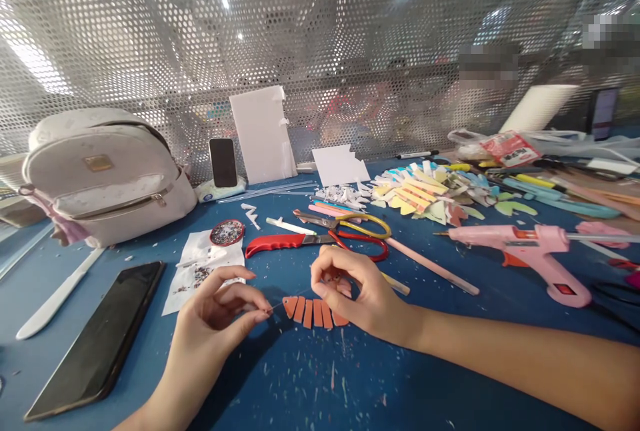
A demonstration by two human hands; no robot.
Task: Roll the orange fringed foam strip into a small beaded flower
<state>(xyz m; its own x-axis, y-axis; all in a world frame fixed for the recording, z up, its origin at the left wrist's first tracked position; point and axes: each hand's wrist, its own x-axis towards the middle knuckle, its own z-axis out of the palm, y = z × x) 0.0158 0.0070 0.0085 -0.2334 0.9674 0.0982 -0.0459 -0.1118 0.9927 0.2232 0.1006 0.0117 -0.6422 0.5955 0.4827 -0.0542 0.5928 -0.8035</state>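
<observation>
My left hand (pixel 220 311) is closed in a pinch, thumb against fingertips, on a thin thread (pixel 276 307). The thread runs toward my right hand (pixel 360 294), whose fingers are curled round the right end of an orange segmented piece (pixel 313 313). This piece is a row of several small flat slats with a rounded, dotted end on the left, just right of my left fingertips. Part of it is hidden behind my right thumb. Beyond my hands lie scissors with yellow handles (pixel 367 219) and a red-handled cutter (pixel 277 243).
A pink glue gun (pixel 530 251) lies at right. Coloured cut pieces (pixel 415 191) are heaped behind. At left are a black phone (pixel 100 341), a white plastic knife (pixel 60 294) and a backpack (pixel 110 178). A round dish of beads (pixel 227 232) sits on white paper (pixel 177 288).
</observation>
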